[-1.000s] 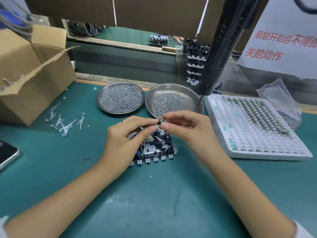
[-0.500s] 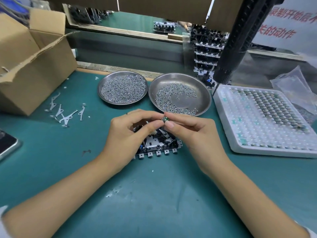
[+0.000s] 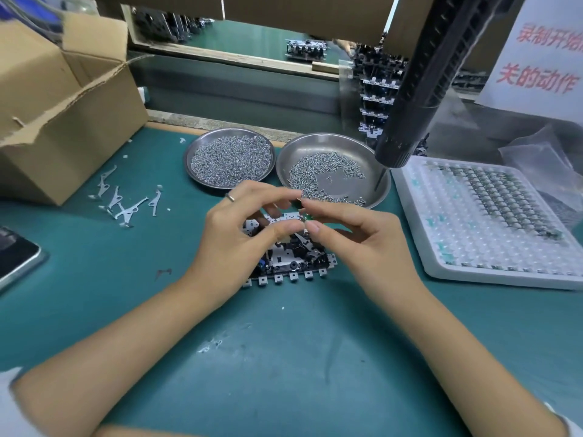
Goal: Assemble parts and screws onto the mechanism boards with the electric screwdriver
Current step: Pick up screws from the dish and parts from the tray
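The board (image 3: 290, 260) lies on the counter (image 3: 284, 357). Just above the board, both hands pinch a small green part (image 3: 305, 218): left hand (image 3: 239, 244), right hand (image 3: 353, 244). Behind the board, the screwdriver (image 3: 419, 89) hangs unused, so screwing looks still left.

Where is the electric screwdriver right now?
In the head view, the electric screwdriver hangs upper right, its bit over the right screw dish, beside the white parts tray.
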### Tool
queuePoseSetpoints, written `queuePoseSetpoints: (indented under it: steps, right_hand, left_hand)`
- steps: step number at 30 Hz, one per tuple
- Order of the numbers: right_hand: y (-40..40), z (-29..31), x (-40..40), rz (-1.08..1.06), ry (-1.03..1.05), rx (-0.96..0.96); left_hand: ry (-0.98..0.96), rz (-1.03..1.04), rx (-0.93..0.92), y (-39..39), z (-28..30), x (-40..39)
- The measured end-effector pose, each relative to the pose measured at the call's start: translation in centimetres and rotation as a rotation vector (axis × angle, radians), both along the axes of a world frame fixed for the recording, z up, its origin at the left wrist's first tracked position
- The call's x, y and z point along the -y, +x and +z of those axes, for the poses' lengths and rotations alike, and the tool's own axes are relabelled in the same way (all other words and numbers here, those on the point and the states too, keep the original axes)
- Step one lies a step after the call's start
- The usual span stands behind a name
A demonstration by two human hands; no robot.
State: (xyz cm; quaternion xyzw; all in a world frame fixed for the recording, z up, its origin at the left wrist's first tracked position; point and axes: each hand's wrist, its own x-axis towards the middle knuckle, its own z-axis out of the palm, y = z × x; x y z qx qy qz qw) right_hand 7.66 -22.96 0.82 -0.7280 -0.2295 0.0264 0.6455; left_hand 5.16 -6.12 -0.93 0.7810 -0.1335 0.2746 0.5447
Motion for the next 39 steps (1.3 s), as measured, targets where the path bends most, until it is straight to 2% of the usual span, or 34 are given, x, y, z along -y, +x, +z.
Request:
queuePoseSetpoints:
  steps: [9,14,16,20,23,27,34,36,39]
  right_hand:
    - [0.1,-0.4,0.0,0.025,-0.039,0.101]
    - [0.1,-1.0,-0.3,0.005,-0.196,0.324]
    - [0.0,-1.4,-0.4,0.021,-0.259,0.382]
    - [0.0,-2.2,-0.7,0.051,-0.362,0.550]
    - [0.0,-2.7,-0.7,0.068,-0.386,0.624]
    - [0.1,-2.9,-0.6,0.080,-0.398,0.658]
    - [0.1,-2.7,-0.6,0.101,-0.456,0.715]
    - [0.0,-2.6,-0.6,0.118,-0.452,0.670]
    - [0.0,-2.3,-0.5,0.111,-0.439,0.500]
  left_hand:
    - [0.113,-0.086,-0.112,0.0,1.0,-1.0]
    - [0.274,-0.208,-0.287,-0.1,2.1,-2.7]
    - [0.237,-0.211,-0.321,-0.1,2.6,-3.3]
    - [0.035,-0.092,-0.260,-0.5,2.7,-3.1]
    - [0.029,0.012,-0.200,-1.6,1.4,-2.6]
    - [0.058,0.099,-0.198,-2.3,0.1,-2.0]
    - [0.268,0.042,-0.135,-2.7,0.0,-2.0]
    - [0.395,-0.010,-0.139,-2.8,-0.1,-1.9]
    - [0.501,-0.017,-0.133,-2.8,-0.3,-1.8]
